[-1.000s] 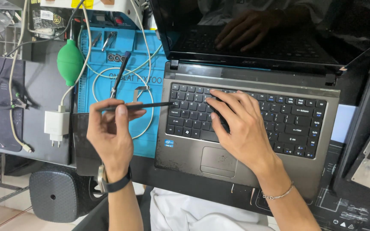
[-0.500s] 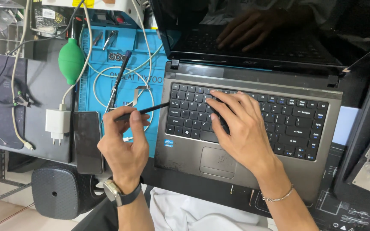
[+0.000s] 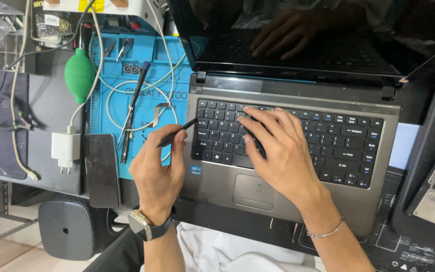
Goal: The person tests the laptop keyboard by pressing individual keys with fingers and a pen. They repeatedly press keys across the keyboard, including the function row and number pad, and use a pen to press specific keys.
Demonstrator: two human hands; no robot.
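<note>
- Cluttered repair bench, blue work mat (image 3: 149, 65) at the back.
- Dark phone (image 3: 101, 170) lies left.
- Left hand (image 3: 158, 174) pinches a thin black tool (image 3: 176, 133), tip at the keyboard's left edge.
- Right hand (image 3: 278, 151), fingers spread, presses the grey laptop's (image 3: 378, 176) keys.

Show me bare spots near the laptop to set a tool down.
Free: the laptop's palm rest left of the touchpad, and dark mat between green blower and white charger. Crowded: blue mat under cables; keyboard under both hands.

Only one view: from the head, looking straight down, close over the laptop (image 3: 288, 151) and bench (image 3: 51, 100).
</note>
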